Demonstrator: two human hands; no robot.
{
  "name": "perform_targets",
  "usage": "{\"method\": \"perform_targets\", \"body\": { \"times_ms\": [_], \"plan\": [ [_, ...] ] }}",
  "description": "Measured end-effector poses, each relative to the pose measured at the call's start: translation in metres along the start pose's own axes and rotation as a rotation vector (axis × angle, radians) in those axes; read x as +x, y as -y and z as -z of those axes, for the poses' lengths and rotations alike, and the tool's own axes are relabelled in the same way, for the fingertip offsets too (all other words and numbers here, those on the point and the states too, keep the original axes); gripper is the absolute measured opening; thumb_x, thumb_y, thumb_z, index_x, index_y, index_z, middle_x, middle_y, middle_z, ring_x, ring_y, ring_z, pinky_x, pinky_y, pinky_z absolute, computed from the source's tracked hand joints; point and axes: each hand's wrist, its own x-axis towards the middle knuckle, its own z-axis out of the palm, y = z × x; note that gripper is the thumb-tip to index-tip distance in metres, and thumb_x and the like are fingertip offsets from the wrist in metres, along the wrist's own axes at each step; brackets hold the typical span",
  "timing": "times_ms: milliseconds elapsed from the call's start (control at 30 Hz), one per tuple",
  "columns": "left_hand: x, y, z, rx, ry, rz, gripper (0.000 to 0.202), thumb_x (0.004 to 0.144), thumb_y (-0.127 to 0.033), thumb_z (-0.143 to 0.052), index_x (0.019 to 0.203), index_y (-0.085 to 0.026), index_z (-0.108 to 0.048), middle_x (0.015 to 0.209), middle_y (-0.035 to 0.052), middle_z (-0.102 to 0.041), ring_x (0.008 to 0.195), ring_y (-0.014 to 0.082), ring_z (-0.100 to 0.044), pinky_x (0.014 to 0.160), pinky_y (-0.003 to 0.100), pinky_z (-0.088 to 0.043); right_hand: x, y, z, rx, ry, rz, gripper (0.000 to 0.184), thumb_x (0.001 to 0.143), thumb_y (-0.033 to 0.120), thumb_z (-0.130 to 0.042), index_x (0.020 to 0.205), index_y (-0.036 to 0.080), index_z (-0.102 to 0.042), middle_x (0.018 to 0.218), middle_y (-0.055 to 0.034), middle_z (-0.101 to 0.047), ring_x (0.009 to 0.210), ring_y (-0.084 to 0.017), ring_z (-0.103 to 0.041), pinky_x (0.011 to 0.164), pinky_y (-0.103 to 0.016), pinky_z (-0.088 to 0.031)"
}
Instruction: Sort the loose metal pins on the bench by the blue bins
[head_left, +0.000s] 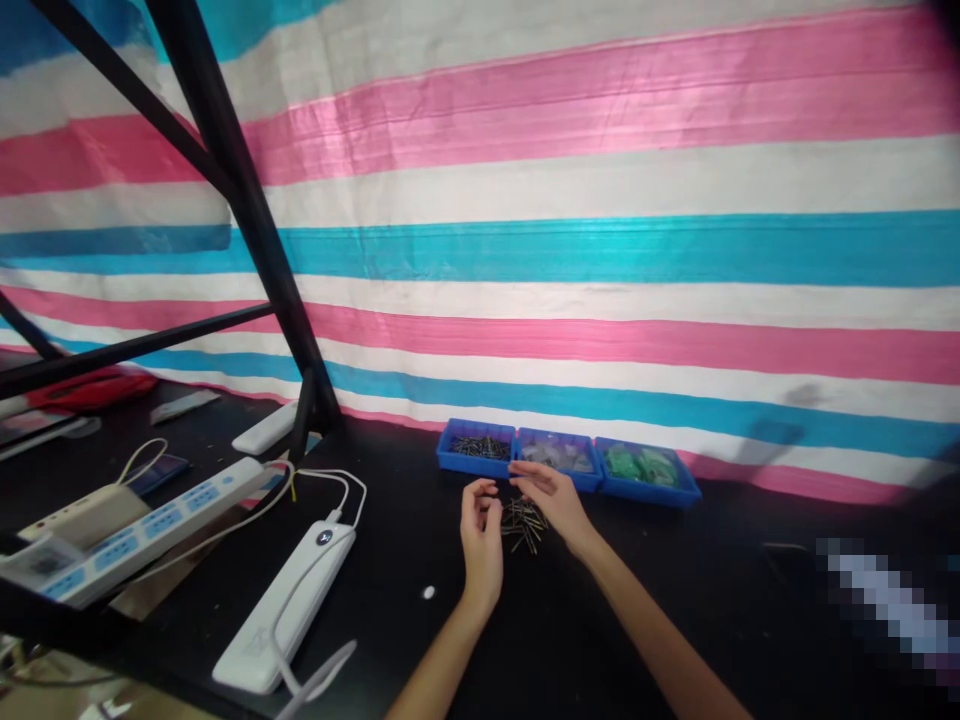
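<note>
Both hands hover over a small pile of thin metal pins (525,524) on the black table (600,620). My left hand (481,545) is raised with its fingers curled in a pinch; whether it holds a pin is too small to tell. My right hand (549,500) reaches over the pile with fingers bent together near the trays. Behind the pile stand three blue trays: one with dark pins (477,447), one with clear parts (559,456), one with green parts (649,467).
A white power bank (289,600) with a cable lies to the left, beside white power strips (150,525). A black metal frame (247,220) rises at the left. A striped pink, blue and white cloth (600,250) hangs behind the table.
</note>
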Motion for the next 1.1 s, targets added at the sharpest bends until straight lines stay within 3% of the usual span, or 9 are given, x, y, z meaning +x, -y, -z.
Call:
{"method": "perform_targets", "body": {
  "times_ms": [233,400,633,833,1100],
  "plan": [
    [0.004,0.007,0.000,0.210,0.066,-0.067,0.019,0.082,-0.026,-0.045,0.101,-0.022,-0.047,0.095,0.0044,-0.052,0.081,0.0168,-0.052,0.072,0.029,-0.042,-0.047,-0.012,0.024,-0.343,-0.014,0.118,0.020,0.074,0.028,-0.058,0.089,0.020,-0.069,0.102,-0.0087,-0.065,0.092,-0.022,-0.061,0.071,-0.033,-0.051],
    [-0.005,0.011,-0.005,0.477,0.271,-0.171,0.021,0.072,-0.020,-0.057,0.093,-0.024,-0.057,0.094,0.0047,-0.055,0.090,0.0222,-0.050,0.083,0.037,-0.038,-0.071,-0.022,0.042,-0.471,-0.069,0.159,0.029,0.068,0.024,-0.064,0.096,0.024,-0.068,0.112,-0.0081,-0.060,0.106,-0.024,-0.054,0.094,-0.042,-0.041],
    [-0.009,0.020,-0.005,0.807,0.479,-0.262,0.022,0.069,-0.016,-0.058,0.090,-0.023,-0.061,0.096,0.0053,-0.055,0.090,0.0245,-0.050,0.080,0.040,-0.038,-0.077,-0.039,0.053,-0.569,-0.030,0.121,0.028,0.074,0.022,-0.054,0.100,0.022,-0.064,0.111,-0.0084,-0.059,0.102,-0.021,-0.057,0.090,-0.037,-0.045],
    [-0.001,0.026,-0.001,0.941,0.511,-0.304,0.018,0.078,-0.017,-0.050,0.092,-0.022,-0.061,0.093,0.0060,-0.056,0.087,0.0233,-0.051,0.077,0.038,-0.040,-0.080,-0.039,0.061,-0.707,-0.004,0.061,0.028,0.077,0.021,-0.050,0.102,0.025,-0.063,0.113,-0.0069,-0.057,0.103,-0.020,-0.056,0.086,-0.034,-0.047],
    [-0.002,0.026,-0.003,0.944,0.548,-0.318,0.022,0.079,-0.012,-0.051,0.093,-0.024,-0.062,0.092,0.0029,-0.060,0.088,0.0209,-0.054,0.078,0.035,-0.042,-0.082,-0.032,0.058,-0.810,0.009,0.119,0.025,0.079,0.018,-0.048,0.097,0.024,-0.063,0.106,-0.0058,-0.059,0.101,-0.020,-0.055,0.088,-0.034,-0.045]
  ]
}}
